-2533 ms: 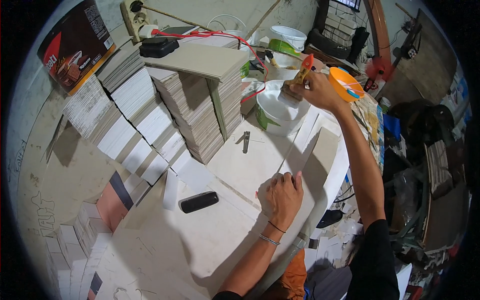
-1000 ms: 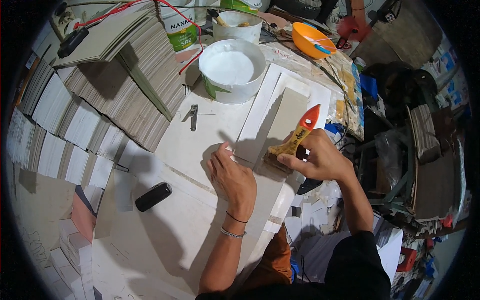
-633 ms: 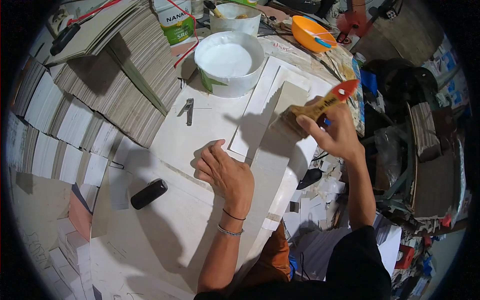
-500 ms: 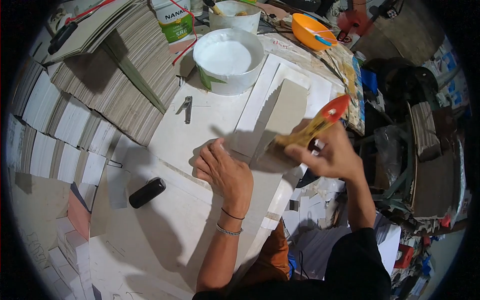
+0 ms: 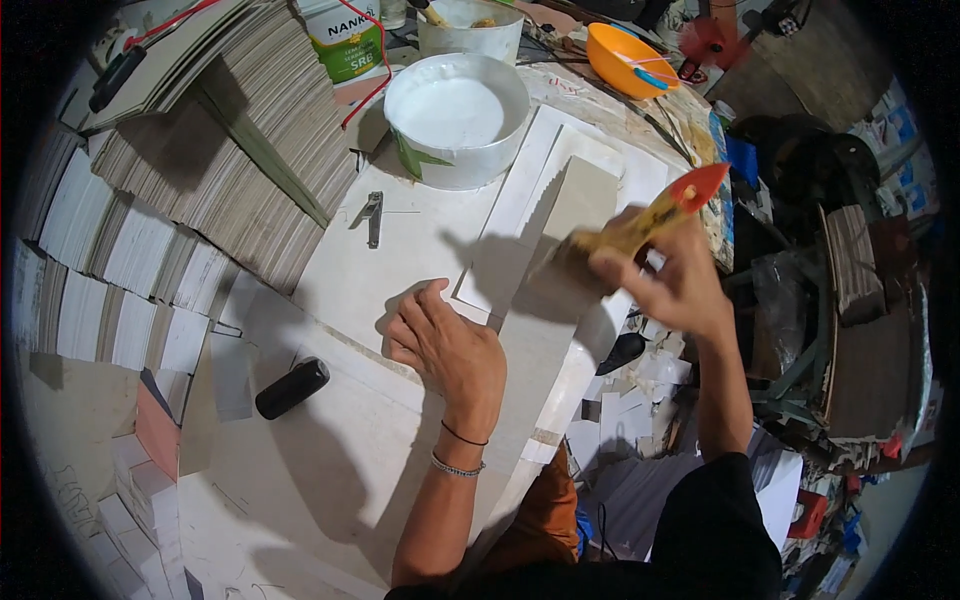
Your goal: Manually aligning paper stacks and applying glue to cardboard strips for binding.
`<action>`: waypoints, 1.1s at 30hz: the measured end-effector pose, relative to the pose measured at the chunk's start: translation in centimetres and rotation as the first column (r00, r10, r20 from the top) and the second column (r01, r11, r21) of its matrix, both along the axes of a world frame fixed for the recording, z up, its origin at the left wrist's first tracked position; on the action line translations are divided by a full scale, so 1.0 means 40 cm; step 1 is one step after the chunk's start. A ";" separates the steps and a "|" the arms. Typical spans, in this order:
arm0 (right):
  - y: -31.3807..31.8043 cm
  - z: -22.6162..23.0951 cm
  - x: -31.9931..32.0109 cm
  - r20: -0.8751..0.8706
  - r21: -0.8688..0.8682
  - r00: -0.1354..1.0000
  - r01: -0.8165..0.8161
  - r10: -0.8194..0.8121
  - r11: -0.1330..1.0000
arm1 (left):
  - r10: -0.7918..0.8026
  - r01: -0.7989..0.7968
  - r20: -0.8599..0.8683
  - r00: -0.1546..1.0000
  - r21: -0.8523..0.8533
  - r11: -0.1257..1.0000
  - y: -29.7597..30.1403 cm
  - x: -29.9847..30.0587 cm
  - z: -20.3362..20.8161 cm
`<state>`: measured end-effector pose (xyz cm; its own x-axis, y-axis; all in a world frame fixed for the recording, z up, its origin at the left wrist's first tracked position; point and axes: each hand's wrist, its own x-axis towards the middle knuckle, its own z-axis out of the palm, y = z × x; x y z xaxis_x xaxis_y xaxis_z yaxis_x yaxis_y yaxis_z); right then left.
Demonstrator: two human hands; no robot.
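My right hand [image 5: 680,285] grips a wide paintbrush [image 5: 665,212] with a red-tipped, yellowish handle. Its blurred bristles touch or hover just over a long grey cardboard strip [image 5: 577,205]; I cannot tell which. The strip lies over white sheets [image 5: 505,225] near the table's right edge. My left hand [image 5: 445,350] rests on the work surface beside the strip's near part, fingers loosely bent and apart, with nothing seen in it. Beyond the hands stands a round white tub [image 5: 490,165] of white paste. A nail clipper [image 5: 374,220] lies left of the sheets.
Tall stacks of cut board [image 5: 250,140] line the left side. A black cylinder [image 5: 293,388] lies on the table [image 5: 270,490]. At the back stand a white-and-green bucket [image 5: 345,50], another white tub [image 5: 470,38] and an orange bowl [image 5: 625,65]. Paper scraps [image 5: 640,430] lie below the right edge.
My right hand has moved the brush away from me and slightly right along the strip. My left hand stays in nearly the same place.
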<state>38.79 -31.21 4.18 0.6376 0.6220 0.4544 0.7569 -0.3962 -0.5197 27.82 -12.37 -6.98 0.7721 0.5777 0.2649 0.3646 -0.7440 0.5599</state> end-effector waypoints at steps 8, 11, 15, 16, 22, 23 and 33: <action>0.009 -0.061 0.030 -0.273 -0.138 0.959 0.035 -0.072 0.990 | 0.006 -0.006 0.004 1.000 -0.007 1.000 0.001 0.000 -0.002; -0.030 -0.103 0.124 -0.185 -0.097 0.970 0.144 -0.160 0.985 | -0.010 0.010 -0.013 1.000 0.003 1.000 0.005 -0.004 -0.003; -0.068 -0.128 0.250 -0.203 -0.070 0.946 0.242 -0.251 0.968 | -0.010 0.010 -0.015 1.000 -0.002 1.000 0.008 -0.005 0.001; -0.074 -0.113 0.271 -0.190 -0.105 0.935 0.283 -0.299 0.953 | -0.013 0.013 -0.014 1.000 -0.009 1.000 0.008 -0.003 0.001; -0.130 -0.048 0.278 -0.184 0.088 0.907 0.398 -0.378 0.913 | -0.025 0.025 -0.001 1.000 0.004 1.000 -0.006 0.002 -0.005; -0.100 -0.029 0.248 -0.189 0.091 0.909 0.393 -0.372 0.915 | -0.012 0.012 0.001 1.000 0.023 1.000 -0.001 0.000 -0.008; -0.009 -0.097 0.060 -0.173 -0.059 0.980 -0.114 0.102 0.992 | -0.009 0.009 -0.006 1.000 0.031 0.999 -0.002 0.004 0.000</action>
<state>41.20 -31.57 0.29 0.6288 0.7174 0.2999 0.7007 -0.3556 -0.6185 27.99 -12.44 -7.00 0.7785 0.5625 0.2784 0.3610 -0.7642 0.5345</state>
